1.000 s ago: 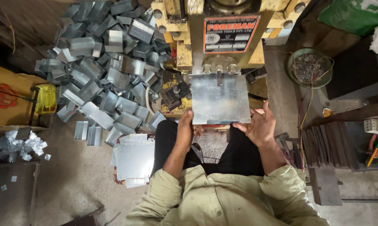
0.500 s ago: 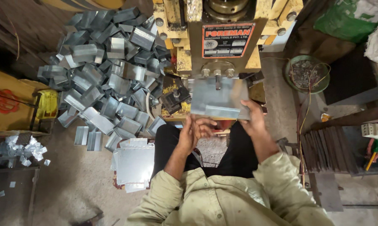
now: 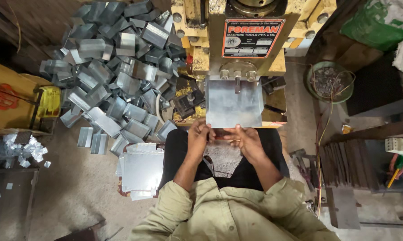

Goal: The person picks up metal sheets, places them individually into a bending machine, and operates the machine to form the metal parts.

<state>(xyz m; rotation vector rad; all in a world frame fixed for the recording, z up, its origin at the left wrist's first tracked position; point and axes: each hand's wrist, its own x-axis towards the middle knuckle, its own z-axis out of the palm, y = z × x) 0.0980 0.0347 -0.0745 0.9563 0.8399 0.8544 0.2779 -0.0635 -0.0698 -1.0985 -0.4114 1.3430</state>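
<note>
Galvanised and dull grey, a flat metal sheet lies on the bed of the yellow press machine, its far edge tucked under the punch at the machine's front and its near edge jutting toward the person. The left hand is at the sheet's near left corner, fingers curled together and pinching that edge. The right hand sits just beside it at the middle of the near edge, thumb and fingers closed on the sheet's rim. Both forearms come out of pale green sleeves. To the left of the press, a big heap of bent sheet-metal channels covers the floor. Nearer than the heap, left of the person's knee, lies a stack of flat blanks. To the right of the press stands a round green basin holding small scrap. Far left of the heap are a yellow box and a little pile of bright offcuts.
</note>
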